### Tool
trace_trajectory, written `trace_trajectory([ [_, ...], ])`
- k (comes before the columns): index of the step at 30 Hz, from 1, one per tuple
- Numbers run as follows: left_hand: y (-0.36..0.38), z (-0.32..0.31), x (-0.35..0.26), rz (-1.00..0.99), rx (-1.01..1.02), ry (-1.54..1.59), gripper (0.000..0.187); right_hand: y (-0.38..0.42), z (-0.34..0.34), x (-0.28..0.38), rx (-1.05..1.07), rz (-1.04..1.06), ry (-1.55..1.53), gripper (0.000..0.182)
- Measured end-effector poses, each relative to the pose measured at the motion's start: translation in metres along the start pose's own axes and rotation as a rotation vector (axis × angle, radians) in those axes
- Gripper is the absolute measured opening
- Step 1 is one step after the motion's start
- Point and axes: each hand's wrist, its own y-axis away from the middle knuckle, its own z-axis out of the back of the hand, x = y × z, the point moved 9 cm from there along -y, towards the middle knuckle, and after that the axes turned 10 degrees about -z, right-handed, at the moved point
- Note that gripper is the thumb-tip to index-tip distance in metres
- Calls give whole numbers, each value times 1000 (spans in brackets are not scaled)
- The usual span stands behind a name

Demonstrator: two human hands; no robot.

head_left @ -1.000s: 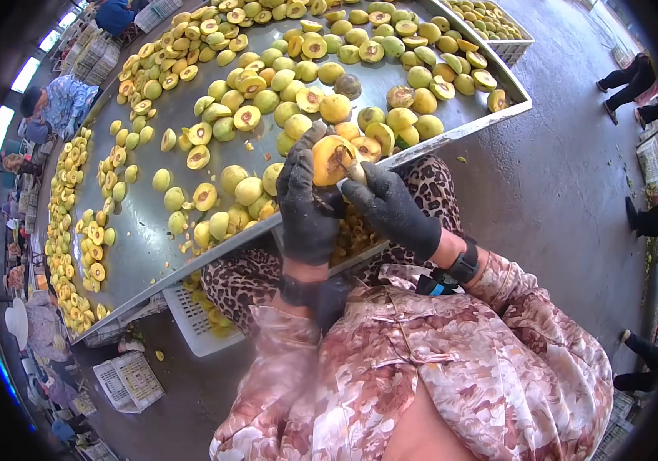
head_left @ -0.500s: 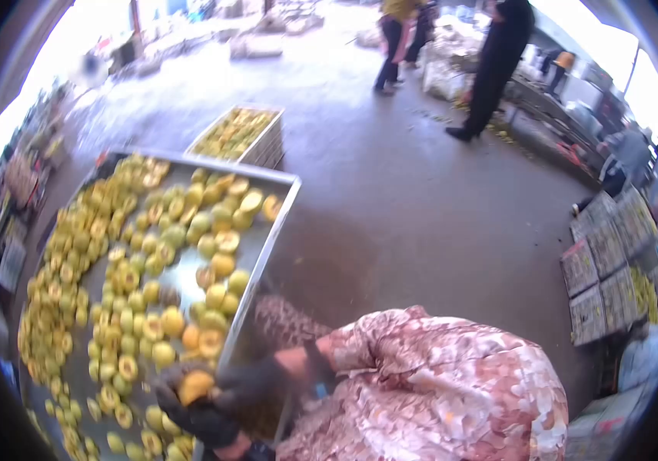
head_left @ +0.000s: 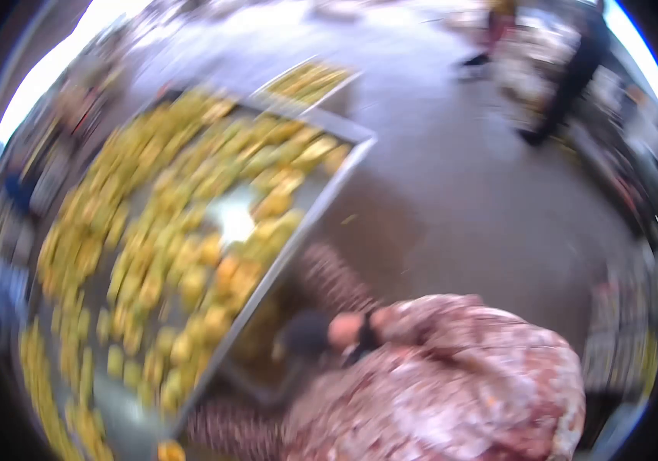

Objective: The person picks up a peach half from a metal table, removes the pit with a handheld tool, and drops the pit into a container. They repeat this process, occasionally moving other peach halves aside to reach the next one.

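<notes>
The view is heavily blurred. The wearer's right hand (head_left: 304, 334), in a dark glove, is beside the near edge of a broad metal tray (head_left: 287, 250), over the dark space between the two patterned trouser legs (head_left: 337, 276). Its fingers run together into one dark shape, so whether they are spread, pressed together or pinching something cannot be told. A small pale spot (head_left: 277, 352) shows at the fingertip side of the glove — too smeared to identify. A dark band (head_left: 367, 330) circles the wrist, just below the cuff of the pink-and-white floral garment (head_left: 452, 376).

The left hand cannot be made out, so the state of its fingers cannot be told either. An orange-yellow piece of fruit (head_left: 170, 451) shows at the bottom edge of the picture, by the tray's near corner; what supports it is not visible.

Yellow-green fruit (head_left: 87, 223) lies across the tray in long, uneven bands, with more orange pieces (head_left: 227, 270) toward the near side. Bare metal shows between them, with a bright glare near the middle. Just beyond the tray's far edge is a pale crate (head_left: 337, 96) filled with yellow fruit pieces.

Farther off, a person in dark trousers (head_left: 567, 88) stands on the grey floor (head_left: 467, 207), and pale stacked crates (head_left: 617, 330) — also blurred — line the right side.
</notes>
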Motion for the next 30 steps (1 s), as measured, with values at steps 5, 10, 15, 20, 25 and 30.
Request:
trace_trajectory([
  [5,-49,189,9,-98,-274,-577,32,-34,-21,16,125,54,225,23],
  [10,-186,-44,32,-640,255,-1045,47,-42,-14,26,129,170,73,23],
  [15,-248,-246,138,-784,712,-1009,47,-46,-13,1,178,50,10,23],
  [20,-219,-278,236,-617,1069,-1139,53,-34,-12,-2,158,-5,-134,15],
  [25,-200,-248,219,-240,969,-654,60,-32,15,3,58,0,-351,14],
  [30,-176,-210,151,-109,677,86,49,-54,31,-12,-319,143,-292,13],
])
